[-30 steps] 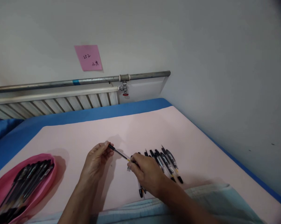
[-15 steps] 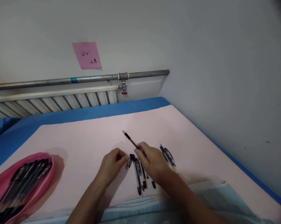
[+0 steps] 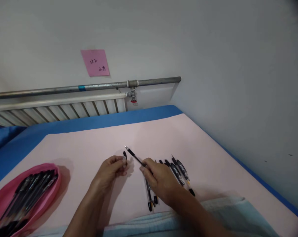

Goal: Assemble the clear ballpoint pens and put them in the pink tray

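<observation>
- Head view is showing a pale blue cloth lying nearest, along the lower edge, with both forearms passing over it.
- Pink tray is sitting at the near left, well apart from both hands, holding a bundle of black pens.
- Right hand is gripping the pen by its rear barrel, fingers closed around it. Loose pens are lying beneath this hand, and a row of pens is lying just beside it to the right.
- Left hand is pinching the cap between thumb and fingertips, holding it roughly upright.
- The pen's long axis is running from the right hand up and to the left, bare tip leading. The cap is standing just left of the tip, near but apart from it. The left hand is the nearer one to the tip.
- Pink sheet is carrying all of this, lying over a blue cover.
- Radiator, pipe and pink note are sitting farthest, at the wall.
</observation>
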Demonstrator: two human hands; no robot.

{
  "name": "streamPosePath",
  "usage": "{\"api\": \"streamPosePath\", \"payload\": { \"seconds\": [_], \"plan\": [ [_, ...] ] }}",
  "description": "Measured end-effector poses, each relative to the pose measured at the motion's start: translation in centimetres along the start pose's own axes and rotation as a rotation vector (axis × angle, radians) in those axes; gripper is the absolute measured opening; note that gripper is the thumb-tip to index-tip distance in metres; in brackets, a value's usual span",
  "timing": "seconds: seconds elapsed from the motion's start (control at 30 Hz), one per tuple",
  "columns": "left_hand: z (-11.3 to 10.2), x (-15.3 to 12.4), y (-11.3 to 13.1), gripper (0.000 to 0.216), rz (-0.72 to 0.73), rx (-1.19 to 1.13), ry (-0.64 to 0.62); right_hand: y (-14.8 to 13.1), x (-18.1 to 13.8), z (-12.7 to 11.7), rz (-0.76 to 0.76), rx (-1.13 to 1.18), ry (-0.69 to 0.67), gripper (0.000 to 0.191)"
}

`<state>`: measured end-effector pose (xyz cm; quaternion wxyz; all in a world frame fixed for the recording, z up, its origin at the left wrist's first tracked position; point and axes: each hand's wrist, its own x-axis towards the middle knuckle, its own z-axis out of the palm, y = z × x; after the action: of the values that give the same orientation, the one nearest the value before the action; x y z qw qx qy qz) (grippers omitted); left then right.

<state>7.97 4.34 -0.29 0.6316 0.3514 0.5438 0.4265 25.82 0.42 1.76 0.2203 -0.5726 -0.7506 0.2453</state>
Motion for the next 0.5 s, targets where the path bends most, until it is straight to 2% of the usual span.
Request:
{"api": "streamPosePath", "payload": {
  "seconds": [0.07,0.17,0.37,0.5],
  "plan": [
    [-0.5,0.2,0.8,0.009,-0.035,-0.251,0.006,-0.3,-0.1,0.2,-0.015,-0.004,-0.041,0.019],
    [-0.9,0.4,1.1,0.008,-0.050,-0.460,0.040,-0.4,-0.3,0.7,-0.031,-0.031,-0.089,0.019],
    [-0.7,0.7,0.8,0.010,-0.087,-0.648,0.102,0.0,-0.5,1.4,-0.052,-0.098,-0.114,0.020],
    [-0.3,0.5,1.0,0.010,-0.076,-0.691,0.133,0.0,-0.4,1.5,-0.045,-0.111,-0.132,0.020]
  ]
}}
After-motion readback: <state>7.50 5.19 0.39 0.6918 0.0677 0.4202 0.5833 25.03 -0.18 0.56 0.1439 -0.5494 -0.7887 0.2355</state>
